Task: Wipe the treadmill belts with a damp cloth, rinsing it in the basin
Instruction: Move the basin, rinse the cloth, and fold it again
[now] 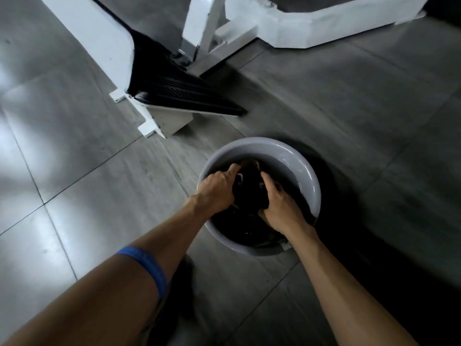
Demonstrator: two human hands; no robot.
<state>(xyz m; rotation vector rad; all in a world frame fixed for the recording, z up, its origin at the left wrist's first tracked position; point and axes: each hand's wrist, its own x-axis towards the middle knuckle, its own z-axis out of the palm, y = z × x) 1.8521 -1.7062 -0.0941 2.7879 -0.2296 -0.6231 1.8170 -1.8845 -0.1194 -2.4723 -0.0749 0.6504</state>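
A round grey basin (303, 168) stands on the grey tiled floor (74, 171), right of centre in the frame. Its contents read as very dark; a few small glints mark a wet surface near the lower rim. Both hands are inside the basin. The left hand (217, 189) and the right hand (280, 208) face each other, fingers curled, each gripping 1 side of a dark cloth (250, 193). The cloth is bunched into a black, wet-looking mass between the 2 hands, with a brownish patch at its upper edge; weave and true colour cannot be told in the dim light. A blue band (149, 265) crosses the bare limb at lower left. In the upper left of the frame, a white treadmill frame (107, 46) carries a black ribbed belt (179, 93), which ends just above and left of the basin without touching it. More white frame parts (311, 21) fill the upper right.
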